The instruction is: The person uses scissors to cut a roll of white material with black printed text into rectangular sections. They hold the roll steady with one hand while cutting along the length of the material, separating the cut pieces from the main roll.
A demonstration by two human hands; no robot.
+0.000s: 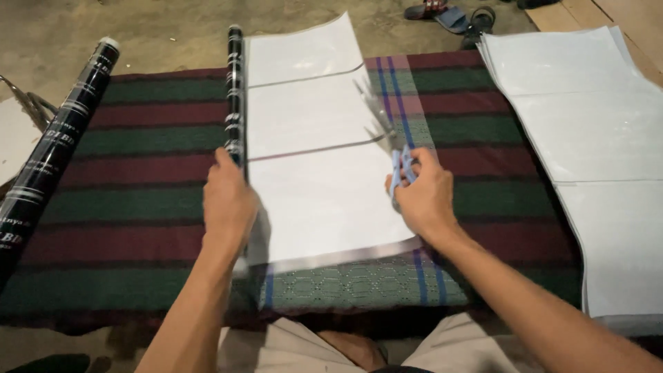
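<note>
Holding: right hand [425, 197], fingers closed on blue-handled scissors [387, 135], blades pointing away over the unrolled sheet [318, 166].
Pressing: left hand [228, 200], fingers curled on the black roll [235, 97], just left of the sheet.
Axis: roll and sheet run away from the person.
Stack: cut sheets [587, 138], far right on the striped cloth [138, 173].

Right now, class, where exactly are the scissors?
In the head view, the scissors are in the right hand, right of centre, blades pointing away along the right edge of the unrolled clear film on the striped cloth.
</note>
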